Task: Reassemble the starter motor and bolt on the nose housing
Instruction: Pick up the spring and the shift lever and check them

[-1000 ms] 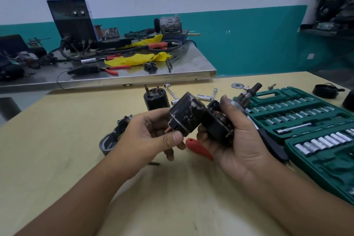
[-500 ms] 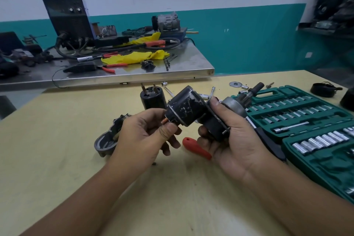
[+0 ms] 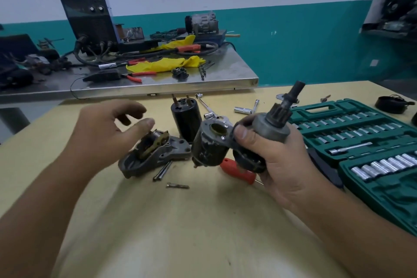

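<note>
Right hand (image 3: 277, 156) grips the starter motor assembly (image 3: 237, 142) above the yellow table (image 3: 180, 221), thumb curled over the joint between its two dark cylinders, fingers wrapped behind. Pinion gear and shaft (image 3: 288, 101) stick up and away from the hand, tilted toward the far right. Left-hand cylinder of the assembly shows an open brass-coloured bore on its upper face.

Left hand (image 3: 108, 133) hovers open above the table, fingers loosely spread and holding nothing, thumb just above the nose housing (image 3: 155, 156); whether it touches is unclear. Nose housing lies on its side on the table, grey cast metal, with a brass-toned lever showing in its mouth, just left of the held assembly.

Black cylindrical motor body (image 3: 186, 119) stands upright behind the housing, two terminals on top. Two long through bolts (image 3: 162, 170) lie together in front of the housing; a short bolt (image 3: 177, 186) lies nearer the person. Red-handled screwdriver (image 3: 239, 172) rests on the table under the held assembly.

Green socket set case (image 3: 361, 142) sits open at the right, sockets in rows. Loose sockets (image 3: 242, 110) and a ratchet extension (image 3: 206, 106) lie farther back. Steel bench (image 3: 158, 83) beyond carries a black welder (image 3: 90, 20), yellow cloth (image 3: 164, 64) and red-handled pliers (image 3: 137, 74).
</note>
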